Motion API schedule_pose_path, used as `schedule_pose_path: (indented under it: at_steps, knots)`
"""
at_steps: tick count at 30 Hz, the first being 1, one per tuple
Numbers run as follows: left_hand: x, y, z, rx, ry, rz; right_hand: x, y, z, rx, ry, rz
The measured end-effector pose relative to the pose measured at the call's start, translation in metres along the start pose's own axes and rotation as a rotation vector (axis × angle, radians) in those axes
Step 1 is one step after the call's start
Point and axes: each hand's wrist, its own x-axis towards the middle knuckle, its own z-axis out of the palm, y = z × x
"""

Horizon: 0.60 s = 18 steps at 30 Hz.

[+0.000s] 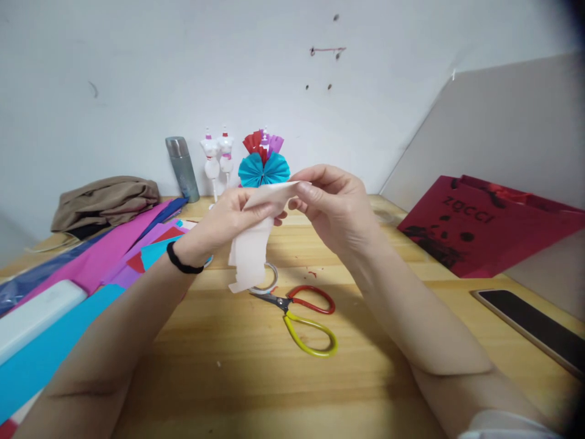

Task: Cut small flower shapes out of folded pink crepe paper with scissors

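Well, the left hand point(228, 216) and right hand point(337, 204) pinched a pale pink paper strip point(252, 251) (its bottom looked jagged).

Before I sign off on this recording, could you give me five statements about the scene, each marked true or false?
1. The left hand and right hand both hold the pale paper. True.
2. The black band is on the right wrist. False: the black band is on the left wrist.
3. The scissors have one red and one yellow handle. True.
4. The scissors are standing upright. False: the scissors lie on the wooden table.
5. The phone lies to the left of the scissors. False: the phone lies to their right.
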Motion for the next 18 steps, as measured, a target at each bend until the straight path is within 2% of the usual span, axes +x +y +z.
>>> schedule_pose_path:
  at_steps: [1, 3, 9, 11, 16, 18]
  knots:
    - [-0.001, 0.002, -0.001, -0.046, -0.133, -0.055, 0.000, -0.001, 0.000, -0.008, 0.003, -0.008]
    - [-0.001, 0.004, -0.005, -0.119, -0.257, -0.113, 0.000, -0.003, 0.000, -0.054, 0.015, -0.025]
    - [0.000, 0.002, -0.011, -0.214, -0.454, -0.129, 0.001, 0.000, 0.001, -0.130, 0.046, -0.033]
    - [-0.001, -0.002, -0.008, -0.226, -0.439, -0.112, 0.001, 0.002, 0.002, -0.151, 0.057, -0.029]
    - [-0.001, -0.007, 0.000, -0.110, -0.309, -0.118, 0.005, 0.007, -0.001, -0.239, 0.096, -0.072]
    - [-0.001, -0.007, 0.001, -0.024, -0.191, -0.048, 0.008, 0.010, -0.003, -0.251, 0.124, -0.092]
